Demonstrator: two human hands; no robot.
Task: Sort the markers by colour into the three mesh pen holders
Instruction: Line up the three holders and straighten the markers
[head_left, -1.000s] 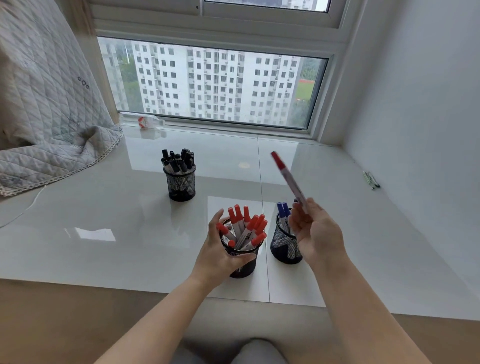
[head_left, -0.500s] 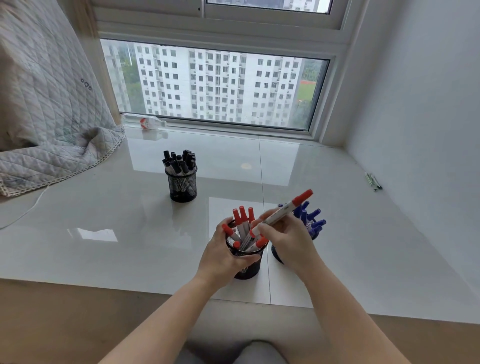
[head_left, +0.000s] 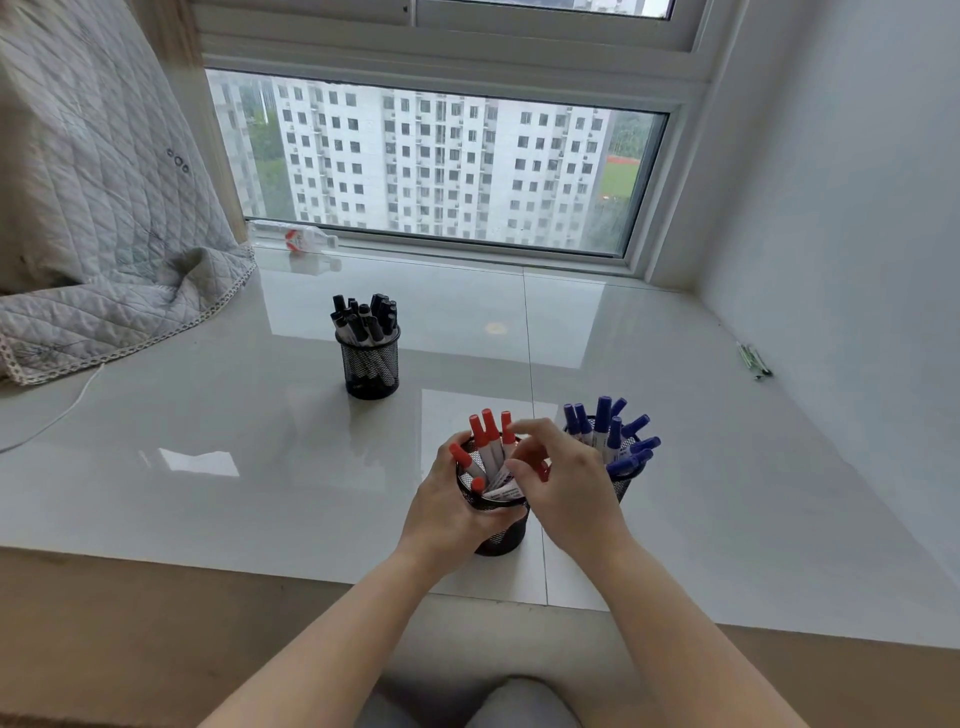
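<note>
A grey quilted blanket drapes onto the far left of the glossy white surface, with a thin white cable trailing out from under its edge. A clear plastic bottle lies on its side along the window frame.

Well apart from the others, toward the window, stands a black mesh holder packed with black-capped markers.

Nearer the person, the left hand wraps round the near side of the middle mesh holder, its grip curled against the mesh with the thumb up at the rim. The red-capped markers stand inside this holder, some upright at the back, others leaning toward the rim just above that grip.

The right hand hovers over the holder's mouth, fingers loosely bent and spread; the index finger reaches out over the red caps. Whether its lower fingers pinch a marker I cannot tell, since the hand hides them.

Just beside it on the right stands the third mesh holder, partly behind the right hand, with blue-capped markers fanning out.

Small green items lie by the right wall.
</note>
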